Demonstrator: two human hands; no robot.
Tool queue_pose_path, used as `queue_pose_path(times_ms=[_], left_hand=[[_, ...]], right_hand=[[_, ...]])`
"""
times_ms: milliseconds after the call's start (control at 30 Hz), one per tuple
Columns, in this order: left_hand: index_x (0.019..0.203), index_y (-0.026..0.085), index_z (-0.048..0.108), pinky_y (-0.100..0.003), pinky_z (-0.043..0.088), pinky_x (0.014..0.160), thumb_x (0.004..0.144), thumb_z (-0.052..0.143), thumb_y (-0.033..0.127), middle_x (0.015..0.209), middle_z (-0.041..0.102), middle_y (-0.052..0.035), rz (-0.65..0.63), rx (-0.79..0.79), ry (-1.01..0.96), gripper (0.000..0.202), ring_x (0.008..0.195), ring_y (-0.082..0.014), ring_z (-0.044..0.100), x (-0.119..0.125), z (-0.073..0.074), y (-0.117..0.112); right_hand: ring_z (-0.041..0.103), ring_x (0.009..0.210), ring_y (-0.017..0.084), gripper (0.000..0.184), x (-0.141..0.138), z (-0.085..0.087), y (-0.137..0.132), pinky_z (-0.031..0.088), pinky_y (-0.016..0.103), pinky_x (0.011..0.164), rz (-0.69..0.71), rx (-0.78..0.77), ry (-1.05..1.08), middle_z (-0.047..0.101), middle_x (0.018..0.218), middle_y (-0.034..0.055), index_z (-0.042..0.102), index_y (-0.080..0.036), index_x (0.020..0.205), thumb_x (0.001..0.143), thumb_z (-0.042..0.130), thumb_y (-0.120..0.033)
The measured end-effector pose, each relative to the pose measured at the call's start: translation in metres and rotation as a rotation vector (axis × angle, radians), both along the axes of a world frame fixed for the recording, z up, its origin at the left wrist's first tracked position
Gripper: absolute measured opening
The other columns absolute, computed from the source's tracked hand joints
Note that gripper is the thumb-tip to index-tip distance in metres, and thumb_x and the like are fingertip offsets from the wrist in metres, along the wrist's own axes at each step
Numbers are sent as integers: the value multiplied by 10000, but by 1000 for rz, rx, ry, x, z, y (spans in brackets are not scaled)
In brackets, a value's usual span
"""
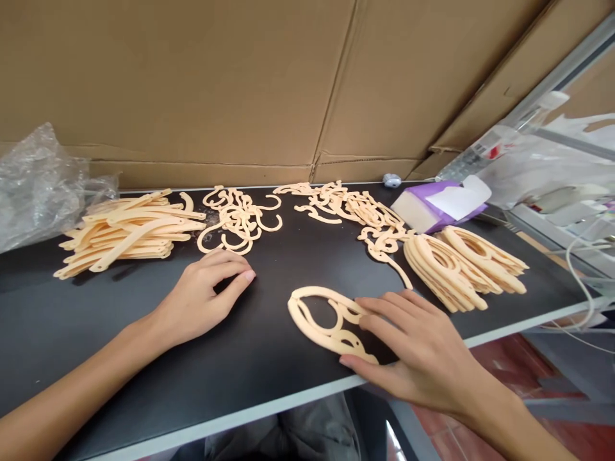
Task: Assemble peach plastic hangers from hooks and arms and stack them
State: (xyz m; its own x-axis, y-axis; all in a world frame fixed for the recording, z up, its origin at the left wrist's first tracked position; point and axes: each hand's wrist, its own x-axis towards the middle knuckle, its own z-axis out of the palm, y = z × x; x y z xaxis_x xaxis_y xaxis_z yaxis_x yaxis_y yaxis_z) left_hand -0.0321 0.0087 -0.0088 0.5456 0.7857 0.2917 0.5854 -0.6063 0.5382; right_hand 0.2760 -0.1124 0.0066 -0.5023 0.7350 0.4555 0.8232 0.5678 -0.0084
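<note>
Head view: dark tabletop (269,378) runs right across the frame, with a cardboard wall (192,83) behind it
Far left: a crumpled clear plastic bag (38,179) sits at the table's back edge
Left of centre: a stack of long flat strips (129,230), peach-coloured, and just right of it a loose pile of hooks (240,221)
Left hand (202,298): down on the bare table just below the hooks, palm down, fingers loosely curled and close together, gripping nothing
Centre, low: the looped piece (321,320) lies flat near the table's front edge, between the two hands
Right hand (423,352): laid over the right end of the looped piece, fingers stretched out and slightly apart, pressing on top, not closed around it
Handling: it looks like light, thin, slightly springy plastic; the narrow inner scrolls seem likeliest to snap, so the thicker outer rim looks the place to pinch
Right of centre: a tangled heap (355,211) at the back, then fanned stacks (461,262) of similar loops
Far right: a purple box (432,205) behind the stacks
</note>
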Motion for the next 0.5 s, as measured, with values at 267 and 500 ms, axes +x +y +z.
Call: queue_pose_path(times_ms=[267,500], left_hand=[[937,234,758,-367,511,960,977,555,441,1057,736,-52,-30,38,24,293,1005,-219,674,1,0,-2],[955,241,764,-378,517,976,961,580,428,1085,728,-60,-42,58,26,262,1029,-226,669,-1,-2,-2]], right_hand=[[684,722,224,253,11,-10,-8,493,365,676,-101,101,36,772,908,107,659,-172,832,861,744,-409],[686,754,243,268,8,-15,-8,512,359,655,-148,93,41,746,908,126,643,-162,809,866,722,-412]])
